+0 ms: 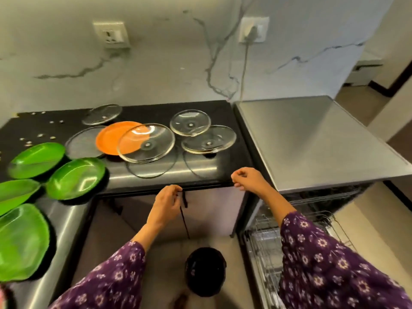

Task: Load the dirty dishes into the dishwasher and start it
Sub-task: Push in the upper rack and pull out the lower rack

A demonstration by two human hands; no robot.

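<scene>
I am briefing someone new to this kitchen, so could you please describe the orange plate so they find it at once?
Look at the black countertop left of the open steel-topped dishwasher. Among its clear glass lids lies the round orange plate, partly under the largest lid. It is the only orange dish; green plates lie nearby.

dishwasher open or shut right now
Open. The dishwasher has its wire rack pulled out in front of it.

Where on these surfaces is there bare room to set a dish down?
The steel dishwasher top, right of the glass lids, is bare. A strip of black counter lies free before the lids. Lids, orange plate and green plates crowd the rest.
</scene>
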